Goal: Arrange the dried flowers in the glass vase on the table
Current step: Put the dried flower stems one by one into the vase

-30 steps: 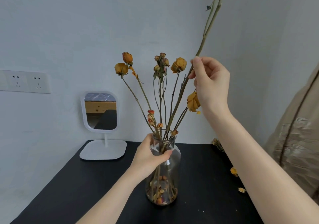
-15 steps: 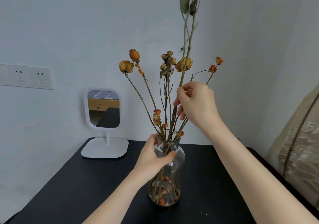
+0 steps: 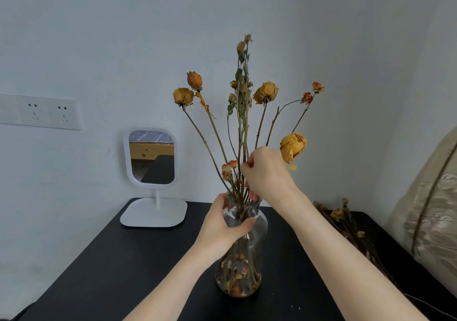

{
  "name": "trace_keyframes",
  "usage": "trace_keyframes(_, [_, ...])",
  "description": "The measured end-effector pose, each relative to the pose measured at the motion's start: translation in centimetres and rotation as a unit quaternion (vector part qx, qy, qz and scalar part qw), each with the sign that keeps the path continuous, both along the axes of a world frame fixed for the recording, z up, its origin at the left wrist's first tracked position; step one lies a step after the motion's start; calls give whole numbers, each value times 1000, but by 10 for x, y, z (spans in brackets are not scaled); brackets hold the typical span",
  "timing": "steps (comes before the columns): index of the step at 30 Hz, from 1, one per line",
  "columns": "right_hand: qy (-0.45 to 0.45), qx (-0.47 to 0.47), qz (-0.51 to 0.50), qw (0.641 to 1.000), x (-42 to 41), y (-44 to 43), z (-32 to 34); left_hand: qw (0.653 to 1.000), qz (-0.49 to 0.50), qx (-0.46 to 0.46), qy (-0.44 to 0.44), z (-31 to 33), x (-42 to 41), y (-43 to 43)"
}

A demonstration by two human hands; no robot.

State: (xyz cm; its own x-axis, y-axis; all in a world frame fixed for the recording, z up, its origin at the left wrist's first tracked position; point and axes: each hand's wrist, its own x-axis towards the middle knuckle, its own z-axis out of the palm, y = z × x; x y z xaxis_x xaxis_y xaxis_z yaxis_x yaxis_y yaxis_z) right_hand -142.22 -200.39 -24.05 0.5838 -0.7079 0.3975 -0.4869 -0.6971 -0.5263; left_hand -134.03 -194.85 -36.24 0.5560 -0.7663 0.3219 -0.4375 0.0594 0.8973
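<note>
Black table (image 3: 111, 271), pale wall (image 3: 99, 36) behind. Glass vase (image 3: 259, 224) upright mid-table, neck gripped by left hand (image 3: 222, 229). Right hand (image 3: 267, 174) pinching stems of dried flowers (image 3: 265, 93) just above rim. Mirror (image 3: 152, 157) back left.

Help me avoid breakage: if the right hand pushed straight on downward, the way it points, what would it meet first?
Likely the rim of the glass vase, under the lowest fingers of the right hand, which pinches a stem; the left hand grips the neck below. Depth is unclear.
</note>
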Motion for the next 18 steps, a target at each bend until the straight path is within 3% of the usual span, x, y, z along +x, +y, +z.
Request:
trace_keyframes(5, [21,10,8,1000,0,-6,-6,1000,4,8,4,0,0,0])
trace_keyframes(12, [-39,12,31,999,6,-11,6,1000,1,9,3,2,-2,1])
trace_keyframes(18, [-39,9,34,999,8,-12,2,1000,-6,11,7,2,-2,1])
